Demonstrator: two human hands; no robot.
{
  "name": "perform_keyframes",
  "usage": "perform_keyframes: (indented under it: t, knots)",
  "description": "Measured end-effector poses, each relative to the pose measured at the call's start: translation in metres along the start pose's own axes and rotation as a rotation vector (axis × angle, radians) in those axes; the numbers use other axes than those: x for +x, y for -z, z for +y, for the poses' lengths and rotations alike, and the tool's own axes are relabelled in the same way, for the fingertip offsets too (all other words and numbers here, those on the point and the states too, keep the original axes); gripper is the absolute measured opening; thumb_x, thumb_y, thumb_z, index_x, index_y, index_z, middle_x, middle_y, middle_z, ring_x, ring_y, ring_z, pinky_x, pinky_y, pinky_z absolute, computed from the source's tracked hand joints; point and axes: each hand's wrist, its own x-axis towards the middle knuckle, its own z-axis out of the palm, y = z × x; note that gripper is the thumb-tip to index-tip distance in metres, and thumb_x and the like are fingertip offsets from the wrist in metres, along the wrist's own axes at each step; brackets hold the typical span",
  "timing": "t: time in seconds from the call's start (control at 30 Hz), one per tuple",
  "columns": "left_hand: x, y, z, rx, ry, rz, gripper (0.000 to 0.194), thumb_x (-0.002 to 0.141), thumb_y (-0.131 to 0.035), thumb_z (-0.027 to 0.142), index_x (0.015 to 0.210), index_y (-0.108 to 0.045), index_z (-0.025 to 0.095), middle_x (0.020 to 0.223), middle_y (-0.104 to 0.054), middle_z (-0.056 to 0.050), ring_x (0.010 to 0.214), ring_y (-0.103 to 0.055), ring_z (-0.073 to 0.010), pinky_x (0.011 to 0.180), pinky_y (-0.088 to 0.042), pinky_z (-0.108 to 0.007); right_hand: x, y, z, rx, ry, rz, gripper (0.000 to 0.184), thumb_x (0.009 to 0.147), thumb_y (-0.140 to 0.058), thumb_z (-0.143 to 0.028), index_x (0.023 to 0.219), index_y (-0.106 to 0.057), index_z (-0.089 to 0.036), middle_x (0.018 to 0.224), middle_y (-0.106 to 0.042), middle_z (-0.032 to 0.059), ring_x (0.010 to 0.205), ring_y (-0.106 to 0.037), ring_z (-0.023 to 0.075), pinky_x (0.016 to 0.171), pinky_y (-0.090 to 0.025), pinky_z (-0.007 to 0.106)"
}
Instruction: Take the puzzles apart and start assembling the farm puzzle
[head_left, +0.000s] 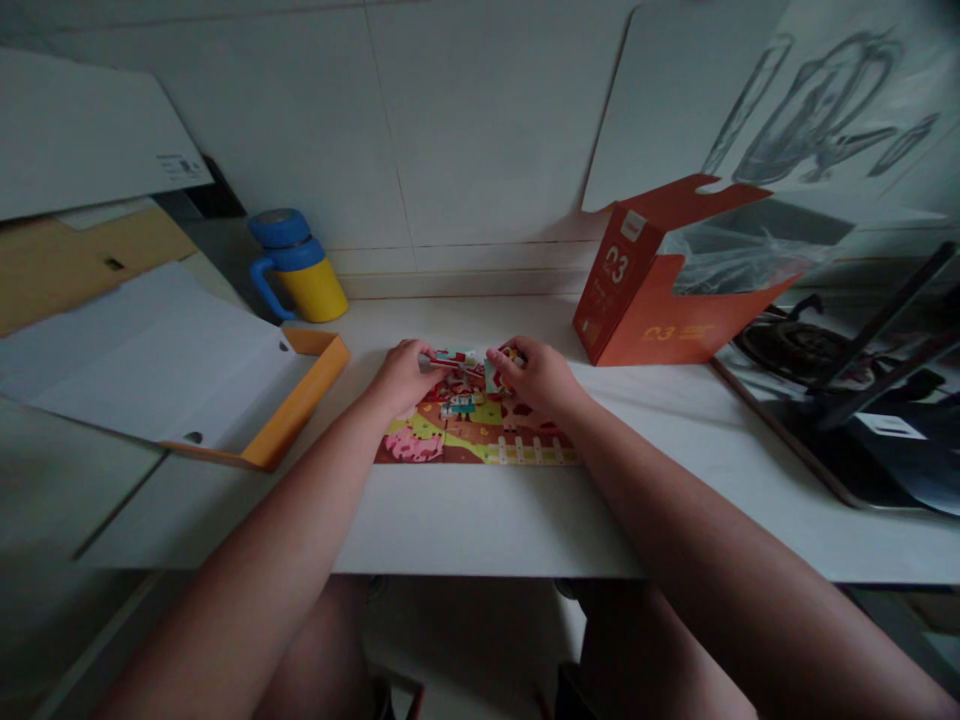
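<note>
A colourful cartoon picture puzzle (480,440) lies flat on the white table, with a pink figure at lower left and a pale fence at lower right; seams run between its parts. At its upper left, my left hand (405,378) is closed, thumb and fingers pinching a reddish puzzle piece (452,364). Over the upper right, my right hand (538,378) is closed on a light-coloured puzzle piece with red on it (493,378). Both hands are close together, and they hide part of the picture's upper edge.
An open orange-edged box (296,405) stands at left, a blue and yellow mug (307,280) behind it. At back right is an open orange carton (660,335) with clear plastic inside. A dark appliance (892,430) stands far right. The table's front edge is near my legs.
</note>
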Motion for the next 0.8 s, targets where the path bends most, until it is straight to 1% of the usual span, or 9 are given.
perform_keyframes:
  t: [0.1, 0.17, 0.3, 0.43, 0.53, 0.6, 0.67, 0.73, 0.8]
  knots:
    - [-0.002, 0.002, 0.004, -0.155, 0.037, 0.037, 0.016, 0.087, -0.075, 0.033, 0.093, -0.067, 0.021, 0.096, -0.074, -0.005, 0.091, -0.068, -0.0226, 0.084, -0.05, -0.034, -0.001, -0.001, -0.001, 0.012, 0.048, -0.025, 0.041, 0.098, -0.06, -0.06, 0.097, -0.074, -0.021, 0.08, -0.076, 0.0049, 0.065, -0.064, 0.0171, 0.059, -0.04, 0.027]
    - [-0.004, 0.003, 0.011, -0.32, 0.036, 0.018, 0.016, 0.089, -0.074, 0.033, 0.095, -0.066, 0.02, 0.091, -0.075, -0.004, 0.084, -0.068, -0.02, 0.079, -0.05, -0.032, -0.003, 0.0, -0.003, 0.067, 0.093, -0.049, 0.043, 0.098, -0.06, -0.061, 0.1, -0.074, -0.021, 0.079, -0.075, 0.0038, 0.064, -0.062, 0.0163, 0.059, -0.039, 0.026]
    - [-0.012, 0.001, 0.032, -0.694, 0.003, -0.139, 0.025, 0.089, -0.075, 0.035, 0.104, -0.066, 0.018, 0.095, -0.077, -0.005, 0.086, -0.071, -0.0178, 0.081, -0.054, -0.031, -0.006, 0.001, -0.005, 0.132, 0.197, -0.041, 0.047, 0.095, -0.064, -0.065, 0.102, -0.072, -0.02, 0.075, -0.072, 0.0018, 0.063, -0.058, 0.0155, 0.057, -0.038, 0.026]
    - [-0.02, -0.003, 0.05, -0.858, -0.023, -0.265, 0.025, 0.089, -0.075, 0.031, 0.108, -0.065, 0.018, 0.1, -0.077, -0.006, 0.088, -0.072, -0.0169, 0.084, -0.058, -0.033, -0.004, 0.001, -0.004, 0.115, 0.232, 0.057, 0.045, 0.089, -0.073, -0.06, 0.107, -0.071, -0.019, 0.089, -0.073, 0.0052, 0.072, -0.06, 0.0173, 0.064, -0.042, 0.026]
    - [-0.022, -0.006, 0.054, -0.882, -0.055, -0.293, 0.021, 0.089, -0.072, 0.023, 0.108, -0.065, 0.018, 0.103, -0.076, -0.005, 0.093, -0.073, -0.0168, 0.089, -0.059, -0.034, -0.002, 0.0, 0.0, 0.13, 0.2, 0.108, 0.054, 0.085, -0.076, -0.06, 0.118, -0.068, -0.018, 0.103, -0.074, 0.0091, 0.077, -0.063, 0.0182, 0.066, -0.043, 0.027]
    - [-0.022, -0.008, 0.052, -0.89, -0.086, -0.314, 0.02, 0.09, -0.068, 0.021, 0.109, -0.065, 0.018, 0.105, -0.076, -0.006, 0.096, -0.073, -0.0174, 0.091, -0.059, -0.035, -0.002, 0.0, 0.001, 0.139, 0.175, 0.027, 0.054, 0.088, -0.072, -0.065, 0.115, -0.07, -0.018, 0.094, -0.074, 0.0072, 0.071, -0.061, 0.0173, 0.062, -0.04, 0.026]
    - [-0.021, -0.01, 0.048, -0.845, -0.124, -0.313, 0.021, 0.094, -0.064, 0.023, 0.114, -0.064, 0.019, 0.109, -0.076, -0.007, 0.099, -0.073, -0.0189, 0.093, -0.06, -0.037, -0.001, 0.0, 0.002, 0.136, 0.143, -0.044, 0.053, 0.09, -0.067, -0.07, 0.103, -0.072, -0.019, 0.078, -0.071, 0.0037, 0.064, -0.057, 0.0162, 0.057, -0.036, 0.027]
    - [-0.021, -0.011, 0.045, -0.671, -0.181, -0.254, 0.025, 0.099, -0.06, 0.028, 0.122, -0.064, 0.02, 0.117, -0.075, -0.009, 0.108, -0.072, -0.0215, 0.099, -0.058, -0.041, 0.001, 0.0, 0.003, 0.126, 0.096, -0.01, 0.053, 0.09, -0.065, -0.072, 0.094, -0.072, -0.019, 0.07, -0.068, 0.002, 0.06, -0.054, 0.0158, 0.056, -0.034, 0.027]
    - [-0.021, -0.012, 0.04, -0.377, -0.261, -0.173, 0.03, 0.1, -0.061, 0.032, 0.128, -0.065, 0.02, 0.129, -0.072, -0.012, 0.123, -0.066, -0.0256, 0.11, -0.051, -0.046, 0.005, 0.001, 0.007, 0.109, 0.049, 0.107, 0.052, 0.09, -0.065, -0.072, 0.091, -0.07, -0.02, 0.07, -0.068, 0.0018, 0.061, -0.055, 0.0159, 0.057, -0.034, 0.028]
